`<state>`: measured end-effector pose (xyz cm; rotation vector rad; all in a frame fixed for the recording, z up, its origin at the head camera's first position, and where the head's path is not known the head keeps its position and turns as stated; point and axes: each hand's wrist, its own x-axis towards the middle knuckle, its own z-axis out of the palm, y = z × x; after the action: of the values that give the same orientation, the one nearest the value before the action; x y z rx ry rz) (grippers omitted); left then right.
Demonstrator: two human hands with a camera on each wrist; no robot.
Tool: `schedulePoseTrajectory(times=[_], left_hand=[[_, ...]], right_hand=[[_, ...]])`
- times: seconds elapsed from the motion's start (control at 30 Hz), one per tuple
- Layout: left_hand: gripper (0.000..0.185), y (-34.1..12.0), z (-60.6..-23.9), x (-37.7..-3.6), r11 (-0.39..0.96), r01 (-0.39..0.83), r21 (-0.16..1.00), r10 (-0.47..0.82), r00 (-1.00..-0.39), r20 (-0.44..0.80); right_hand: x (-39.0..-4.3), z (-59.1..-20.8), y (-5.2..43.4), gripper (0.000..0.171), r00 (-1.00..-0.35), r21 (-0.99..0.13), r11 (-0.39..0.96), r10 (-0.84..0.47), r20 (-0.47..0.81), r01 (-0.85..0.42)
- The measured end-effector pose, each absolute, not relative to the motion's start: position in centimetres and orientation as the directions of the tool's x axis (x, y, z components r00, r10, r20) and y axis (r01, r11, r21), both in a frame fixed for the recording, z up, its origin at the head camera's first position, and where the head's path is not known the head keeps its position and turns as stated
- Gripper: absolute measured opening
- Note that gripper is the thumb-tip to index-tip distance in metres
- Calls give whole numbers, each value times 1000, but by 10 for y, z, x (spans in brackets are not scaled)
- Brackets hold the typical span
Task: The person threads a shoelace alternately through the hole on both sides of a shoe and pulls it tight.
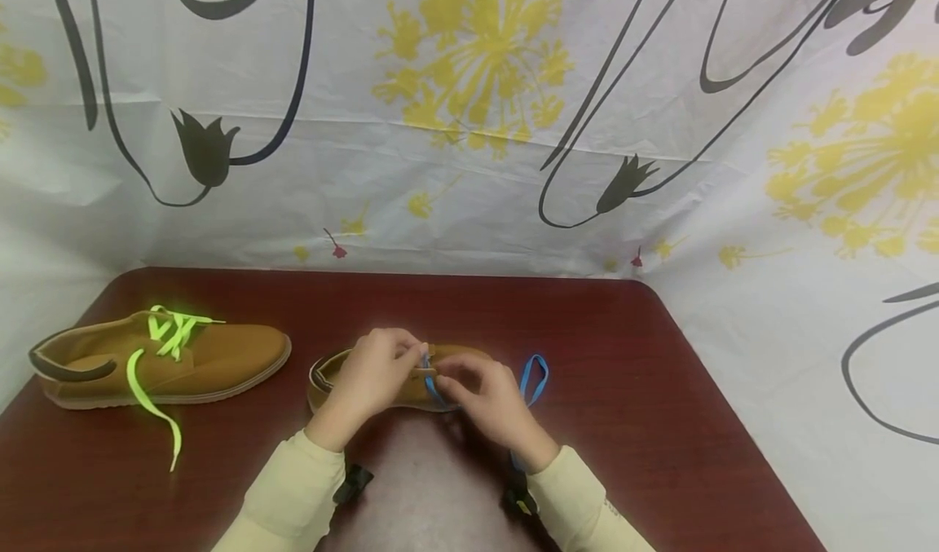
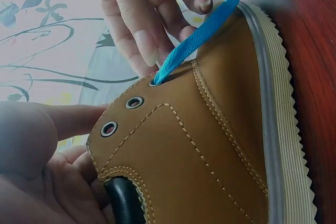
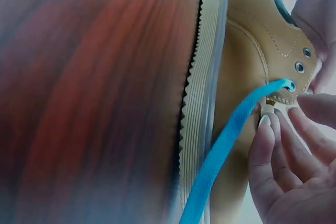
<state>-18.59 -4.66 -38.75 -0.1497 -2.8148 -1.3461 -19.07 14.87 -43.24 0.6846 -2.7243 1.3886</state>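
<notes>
- Shoe [image 1: 396,381], tan, with ridged pale sole, lying near the front middle of the dark red table [image 1: 660,421], toe pointing right, mostly covered by both hands in the head view.
- Blue lace [image 2: 202,35], flat, threaded through the eyelet nearest the toe; two more metal eyelets [image 2: 135,102] below it bare in the left wrist view.
- Free length of that lace running out over the sole edge and looping on the table just right of the shoe.
- Left hand [image 1: 374,373] wrapped round the heel and ankle opening, thumb and fingers curled against the upper just beside the bare eyelets, steadying the shoe.
- Right hand [image 1: 487,397] over the lacing area, fingertips [image 3: 265,129] gathered at the threaded eyelet and touching the lace where it leaves the hole; firmness of the pinch not clear, though the fingers close round the lace in the left wrist view.
- Cream sleeves [image 1: 293,495] on both forearms, with dark straps at the wrists.
- Second tan shoe [image 1: 161,360], same kind, well apart to the left on the table, toe also pointing right.
- Neon green lace [image 1: 150,389] criss-crossed through its eyelets, one loose end trailing forward over the side and down onto the table.
- White cloth [image 1: 469,128] printed with yellow flower bursts and dark curling stems draped behind and to both sides of the table.
</notes>
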Motion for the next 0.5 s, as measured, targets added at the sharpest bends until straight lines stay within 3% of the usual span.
schedulePoseTrajectory(times=[0.33, 0.5], left_hand=[[13, -46, -389, -183, 533, 71, 843, 112, -994, 13], [9, -45, -392, -184, 525, 99, 845, 104, -993, 53]], right_hand=[[-189, -435, 146, 14, -895, -750, 513, -376, 240, -417], [-189, -436, 145, 12, -894, -754, 505, -371, 250, -420]])
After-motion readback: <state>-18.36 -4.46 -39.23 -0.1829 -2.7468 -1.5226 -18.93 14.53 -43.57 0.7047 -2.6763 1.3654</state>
